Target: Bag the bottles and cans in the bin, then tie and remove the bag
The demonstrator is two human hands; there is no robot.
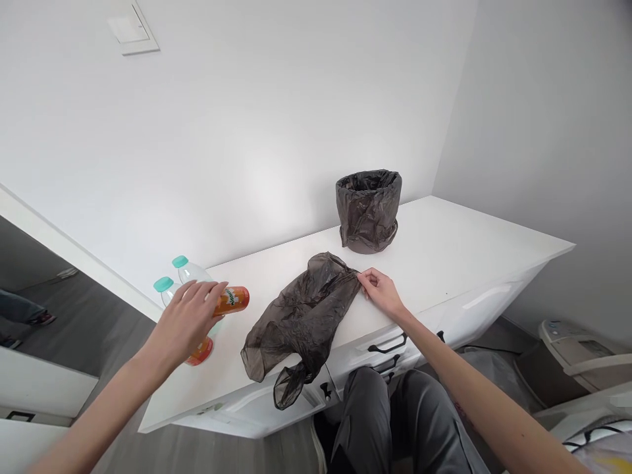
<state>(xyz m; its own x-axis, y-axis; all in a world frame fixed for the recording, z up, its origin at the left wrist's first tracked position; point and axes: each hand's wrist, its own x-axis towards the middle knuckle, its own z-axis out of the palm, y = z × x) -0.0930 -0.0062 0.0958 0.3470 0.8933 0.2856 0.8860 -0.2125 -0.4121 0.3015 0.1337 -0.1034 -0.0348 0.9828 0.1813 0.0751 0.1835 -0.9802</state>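
Observation:
My left hand (190, 316) is wrapped round an orange soda can (234, 299), tilted on its side above the left end of the white dresser. Below that hand stands a second orange can (201, 353), partly hidden by it. Just behind are two clear bottles with teal caps, one nearer bottle (165, 293) and one farther bottle (192, 270), both partly covered by my hand. A thin dark plastic bag (301, 309) lies crumpled across the dresser top, its handle hanging over the front edge. My right hand (381, 289) pinches the bag's right end between thumb and fingers.
A small bin (369, 210) lined with a dark bag stands at the back by the wall. The white dresser top (474, 247) has drawers with black handles (388, 343) below. A grey appliance (577, 355) sits at the right, and a mirror (83, 316) leans at the left.

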